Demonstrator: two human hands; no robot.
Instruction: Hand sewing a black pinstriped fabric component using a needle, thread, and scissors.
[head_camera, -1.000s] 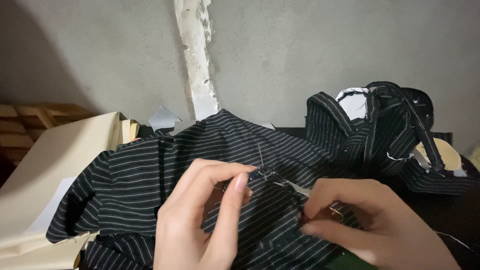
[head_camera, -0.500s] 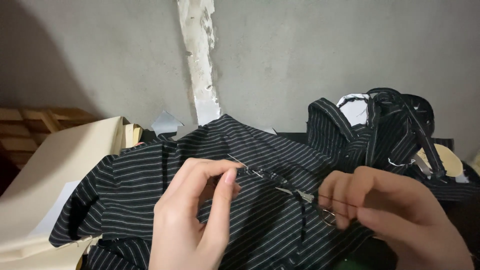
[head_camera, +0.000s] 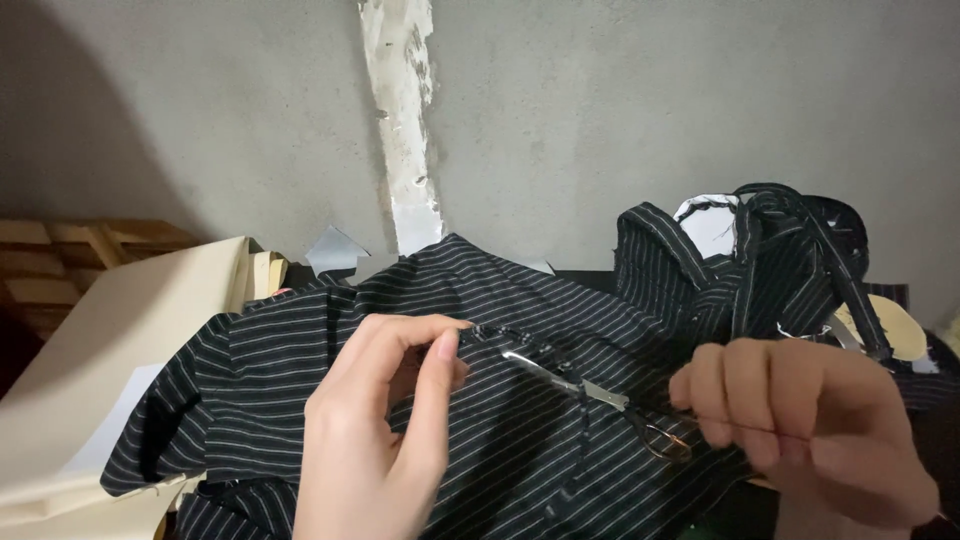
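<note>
Nearest us, low in the frame, our left hand (head_camera: 375, 450) pinches a fold of the shirt (head_camera: 300, 370) between thumb and forefinger, fingers (head_camera: 432, 395) closed on the cloth at centre. Our right hand (head_camera: 810, 430), lower right, is curled shut around the handles of the snips (head_camera: 590, 392), whose thin metal blades point left toward the pinched spot. The shirt, black with fine pale stripes, lies spread across the middle of the frame over what seems a dark counter. We judge it light, soft and limp: it will sag and slide unless held taut, so it is best gripped just beside the seam being worked, as the left hand does. The snips look small, stiff and sharp-tipped, and are held by the loops.

Left of the shirt lie cream paper sheets (head_camera: 120, 350), with wooden slats (head_camera: 70, 245) behind them at far left. Upper right, a second striped garment (head_camera: 740, 270) sits bunched, a white label-like patch showing at its neck. Behind everything stands a grey wall (head_camera: 640, 100) with a white plaster strip (head_camera: 400, 110).
</note>
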